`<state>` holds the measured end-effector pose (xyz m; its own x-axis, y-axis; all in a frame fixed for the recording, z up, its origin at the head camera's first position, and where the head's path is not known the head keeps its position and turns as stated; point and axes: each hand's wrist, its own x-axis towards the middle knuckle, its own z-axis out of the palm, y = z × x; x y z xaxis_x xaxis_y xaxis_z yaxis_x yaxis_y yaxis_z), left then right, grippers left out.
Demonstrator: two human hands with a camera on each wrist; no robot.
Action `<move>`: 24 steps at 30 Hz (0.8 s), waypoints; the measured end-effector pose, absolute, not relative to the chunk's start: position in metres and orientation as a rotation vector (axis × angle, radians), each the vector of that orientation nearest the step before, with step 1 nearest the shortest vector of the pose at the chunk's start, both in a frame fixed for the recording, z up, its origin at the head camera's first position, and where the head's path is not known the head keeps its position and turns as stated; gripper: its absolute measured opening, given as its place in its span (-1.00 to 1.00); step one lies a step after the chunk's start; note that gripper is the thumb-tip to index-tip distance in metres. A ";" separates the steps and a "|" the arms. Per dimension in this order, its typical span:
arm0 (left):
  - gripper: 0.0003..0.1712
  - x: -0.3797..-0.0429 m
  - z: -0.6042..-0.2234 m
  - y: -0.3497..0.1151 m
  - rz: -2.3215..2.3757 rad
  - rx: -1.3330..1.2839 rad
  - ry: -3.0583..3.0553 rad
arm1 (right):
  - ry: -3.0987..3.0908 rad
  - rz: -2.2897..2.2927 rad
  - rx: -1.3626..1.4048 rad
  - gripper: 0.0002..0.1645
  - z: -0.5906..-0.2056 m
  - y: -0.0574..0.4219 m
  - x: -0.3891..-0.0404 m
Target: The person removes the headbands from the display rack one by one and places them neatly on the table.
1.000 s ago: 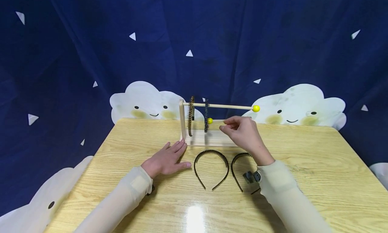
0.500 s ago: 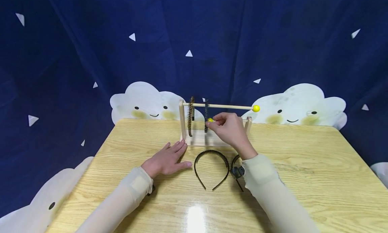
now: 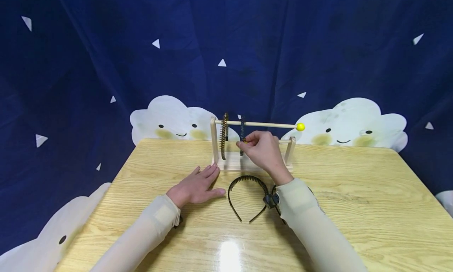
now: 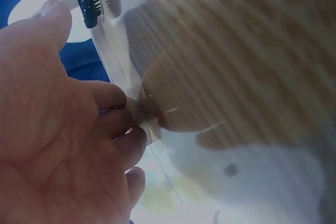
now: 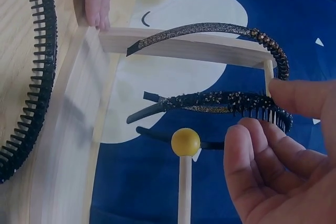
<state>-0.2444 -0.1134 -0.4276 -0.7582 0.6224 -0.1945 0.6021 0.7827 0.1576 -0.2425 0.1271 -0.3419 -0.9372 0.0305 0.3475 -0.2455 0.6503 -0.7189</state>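
Note:
My right hand [image 3: 263, 152] pinches a black, speckled toothed headband [image 5: 210, 99] between thumb and fingers. The headband hangs on the upper rod of a wooden rack [image 3: 214, 136]. To its left, a brown glittery headband [image 3: 223, 138] hangs on the same rod. My left hand [image 3: 198, 187] lies flat with its fingers straight, fingertips touching the left end of the rack's base [image 3: 230, 163]. On the table in front of the rack lies a black toothed headband [image 3: 247, 178]. My right wrist mostly hides a second one beside it.
A yellow ball [image 3: 300, 127] caps the upper rod's right end. Another yellow ball [image 5: 186, 141] tips the lower rod, which extends left from the right post [image 3: 290, 150]. Behind the wooden table [image 3: 354, 209] hangs a dark blue curtain [image 3: 198, 39] with clouds.
My right hand has moved left along the lower rod to the black speckled headband, and its fingers now close on it. The left hand has stayed put.

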 end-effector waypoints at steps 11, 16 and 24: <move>0.04 -0.243 -0.425 -0.113 0.125 0.954 2.739 | -2.520 1.151 0.148 -0.78 -0.340 0.131 -0.241; 0.04 -0.244 -0.427 -0.113 0.137 0.959 2.731 | -2.523 1.136 0.148 -0.75 -0.338 0.134 -0.240; 0.05 -0.246 -0.434 -0.114 0.136 0.956 2.740 | -2.479 1.152 0.160 -0.77 -0.335 0.136 -0.239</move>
<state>-0.2458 -0.1143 -0.4342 -0.7585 0.6231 -0.1908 0.6010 0.7821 0.1645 -0.2391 0.1356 -0.3345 -0.9131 0.0636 0.4027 -0.2670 0.6533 -0.7084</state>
